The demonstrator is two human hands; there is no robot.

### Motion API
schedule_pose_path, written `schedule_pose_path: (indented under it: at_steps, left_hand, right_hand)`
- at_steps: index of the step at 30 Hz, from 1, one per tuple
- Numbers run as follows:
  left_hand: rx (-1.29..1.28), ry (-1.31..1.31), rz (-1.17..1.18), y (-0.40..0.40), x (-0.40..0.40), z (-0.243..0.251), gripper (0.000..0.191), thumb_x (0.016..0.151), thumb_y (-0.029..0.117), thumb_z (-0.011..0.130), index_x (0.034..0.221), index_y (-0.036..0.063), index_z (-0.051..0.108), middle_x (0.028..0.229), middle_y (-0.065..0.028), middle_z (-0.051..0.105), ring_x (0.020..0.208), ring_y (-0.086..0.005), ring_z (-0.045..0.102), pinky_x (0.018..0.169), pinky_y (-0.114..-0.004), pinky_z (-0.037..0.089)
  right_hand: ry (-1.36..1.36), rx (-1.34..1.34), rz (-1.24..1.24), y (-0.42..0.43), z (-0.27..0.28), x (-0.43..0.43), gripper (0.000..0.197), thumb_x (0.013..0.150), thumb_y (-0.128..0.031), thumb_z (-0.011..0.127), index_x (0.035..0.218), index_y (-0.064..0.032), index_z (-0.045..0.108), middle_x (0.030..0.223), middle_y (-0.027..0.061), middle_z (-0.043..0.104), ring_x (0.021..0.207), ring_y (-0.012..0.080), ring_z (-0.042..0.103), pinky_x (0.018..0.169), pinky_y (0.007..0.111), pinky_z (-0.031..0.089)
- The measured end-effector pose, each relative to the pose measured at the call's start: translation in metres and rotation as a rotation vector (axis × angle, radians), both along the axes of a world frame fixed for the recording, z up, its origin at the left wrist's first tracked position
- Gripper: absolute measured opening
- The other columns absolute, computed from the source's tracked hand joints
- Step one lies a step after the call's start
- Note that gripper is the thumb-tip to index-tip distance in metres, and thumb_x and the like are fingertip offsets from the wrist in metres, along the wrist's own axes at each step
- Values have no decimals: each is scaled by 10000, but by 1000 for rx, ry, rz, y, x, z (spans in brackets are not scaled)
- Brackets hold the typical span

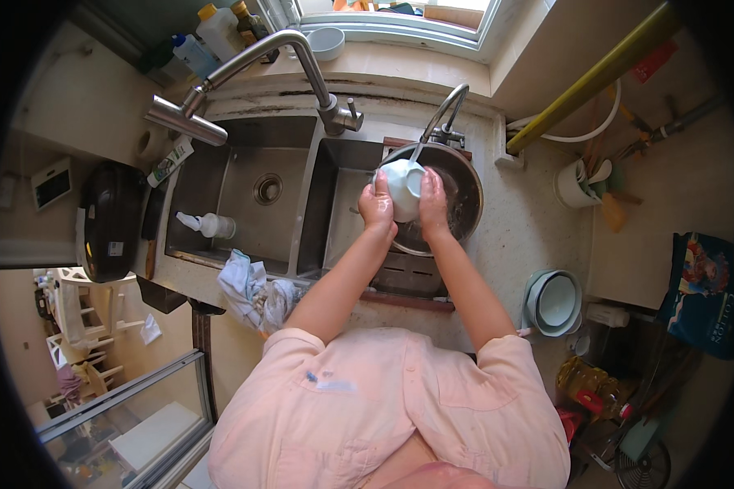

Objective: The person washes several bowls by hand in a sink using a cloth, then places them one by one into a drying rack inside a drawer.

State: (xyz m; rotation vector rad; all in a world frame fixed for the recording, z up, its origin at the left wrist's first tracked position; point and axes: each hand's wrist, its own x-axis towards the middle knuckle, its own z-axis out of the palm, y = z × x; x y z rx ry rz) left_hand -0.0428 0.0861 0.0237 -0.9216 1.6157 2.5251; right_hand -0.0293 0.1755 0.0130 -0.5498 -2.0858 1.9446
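Both hands hold a pale blue-green bowl (pixel 400 192), its footed underside facing up, beneath the small curved faucet (pixel 445 110). My left hand (pixel 377 205) grips the bowl's left side. On its right side, beside the foot ring, is my right hand (pixel 433 202). Water from the spout meets the bowl. Under the hands, a round metal basin (pixel 478 205) with water in it rests over the right sink compartment. The fingers' far ends are partly hidden by the bowl.
A large faucet (pixel 336 116) arches over the left sink compartment (pixel 238 165), where a spray bottle (pixel 211 225) lies. Crumpled cloths (pixel 257 293) sit at the front counter edge. Nested bowls (pixel 553 302) stand on the right counter; a utensil holder (pixel 575 183) is farther back.
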Motion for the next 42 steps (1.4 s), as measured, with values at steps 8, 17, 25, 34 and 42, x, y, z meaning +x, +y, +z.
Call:
schedule_pose_path:
  at_steps: [8, 17, 25, 34, 42]
  left_hand:
    - [-855, 329, -597, -12, 32, 41, 260, 784, 304, 585, 812, 47, 555, 786, -163, 588, 708, -289, 586, 603, -357, 441]
    - [-768, 749, -884, -40, 39, 30, 173, 780, 215, 584, 768, 42, 578, 737, -104, 571, 695, -288, 557, 593, -344, 452]
    - [-1208, 901, -703, -50, 23, 41, 140, 721, 181, 643, 817, 88, 601, 727, -68, 553, 677, -236, 559, 580, -331, 451]
    - [-18, -145, -848, -70, 1, 39, 524, 842, 389, 502, 1262, 111, 360, 1118, -108, 500, 870, -212, 558, 740, -347, 455]
    - [-475, -63, -1096, -65, -17, -1, 348, 731, 197, 582, 1044, 56, 527, 822, -90, 594, 731, -189, 603, 631, -325, 493]
  right_hand:
    - [-526, -1018, 314, 24, 27, 22, 513, 882, -500, 326, 1190, -102, 426, 1169, 95, 480, 1044, 255, 490, 833, 479, 422]
    - [-473, -977, 439, 34, 31, 44, 407, 845, -375, 465, 1151, -108, 435, 1085, 95, 509, 950, 219, 535, 784, 437, 474]
    - [-492, -991, 321, 36, 15, 31, 440, 747, -156, 431, 1166, -25, 390, 1124, 167, 467, 995, 304, 516, 787, 500, 461]
    - [-490, -973, 248, 22, 14, 19, 474, 714, -72, 399, 1177, 29, 375, 1120, 193, 467, 1036, 344, 487, 831, 500, 453]
    - [-534, -573, 444, 30, 32, 30, 491, 699, -50, 407, 1189, -83, 419, 1078, 104, 507, 931, 244, 543, 689, 419, 513]
